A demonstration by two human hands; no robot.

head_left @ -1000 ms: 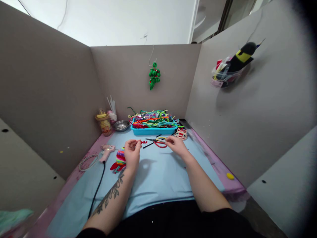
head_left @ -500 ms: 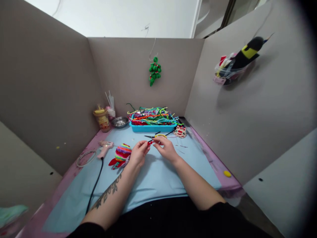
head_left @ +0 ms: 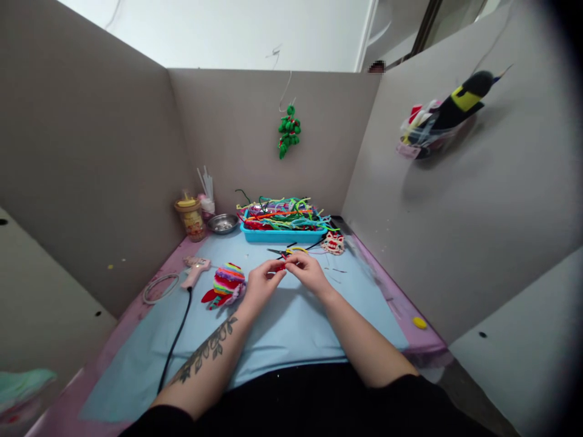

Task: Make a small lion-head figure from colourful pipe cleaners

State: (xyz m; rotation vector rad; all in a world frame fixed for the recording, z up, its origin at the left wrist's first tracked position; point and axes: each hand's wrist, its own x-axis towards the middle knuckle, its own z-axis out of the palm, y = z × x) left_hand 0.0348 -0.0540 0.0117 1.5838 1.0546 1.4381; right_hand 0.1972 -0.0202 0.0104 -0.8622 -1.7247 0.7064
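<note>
Evidently both hands are on one small job in front of the blue tray [head_left: 285,237], where a short red fuzzy strip [head_left: 281,266], probably chenille stem, sits between the fingertips, mostly hidden by them. The left hand [head_left: 262,283] is narrowed to a pinch at one side of it, and the right hand [head_left: 310,273] pinches from the other, the two nearly meeting; exactly how each finger grips is too small to tell. Between these hands and the tray lie scissors [head_left: 297,249] with yellow showing on a handle, their dark blades pointing left. Those blades look like the nearest hazard: a knuckle pushed toward the tray could brush them, or the strip could snag there. A piece so small might also slip or spring loose if either pinch slackens, and too hard a twist might kink it. Left of the tray and nearer the person, a striped fuzzy figure [head_left: 229,280] rests just beside the left hand, so a sideways swing of that wrist could nudge it. Farther left of the tray lies a pink glue gun [head_left: 195,271]; its black cord [head_left: 177,340] runs toward the person near the left forearm, and an elbow catching it could drag the gun along.
</note>
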